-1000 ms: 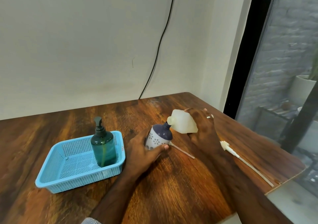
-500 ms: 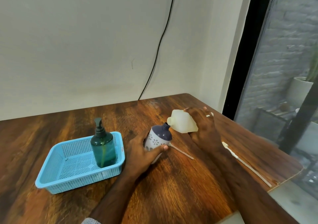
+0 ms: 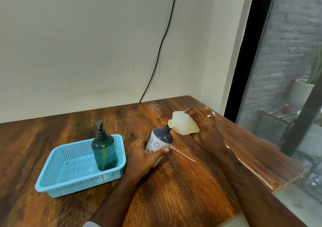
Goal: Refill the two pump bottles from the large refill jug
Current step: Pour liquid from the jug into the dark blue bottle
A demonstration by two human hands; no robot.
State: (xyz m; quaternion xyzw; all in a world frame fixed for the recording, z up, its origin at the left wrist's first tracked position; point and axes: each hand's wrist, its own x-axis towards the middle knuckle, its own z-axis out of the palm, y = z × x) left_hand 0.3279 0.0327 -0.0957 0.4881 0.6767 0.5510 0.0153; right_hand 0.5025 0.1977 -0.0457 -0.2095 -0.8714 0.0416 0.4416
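Observation:
My left hand (image 3: 142,155) grips a white bottle with a navy top and flower pattern (image 3: 159,140), tilted to the right, its pump off and its neck open. My right hand (image 3: 206,127) holds the pale translucent refill jug (image 3: 183,125) tipped on its side, its spout touching the bottle's open neck. A green pump bottle (image 3: 104,152) with its pump on stands upright in the blue basket (image 3: 57,185). A pump tube (image 3: 184,155) lies on the table beside the white bottle.
The wooden table (image 3: 174,192) ends at a corner on the right, by a dark window frame (image 3: 244,52). Another long pump tube (image 3: 254,172) lies under my right forearm near that edge. A black cable (image 3: 162,48) runs down the wall.
The jug and white bottle stay joined spout to neck; both hands hold nearly still. The view has shifted slightly.

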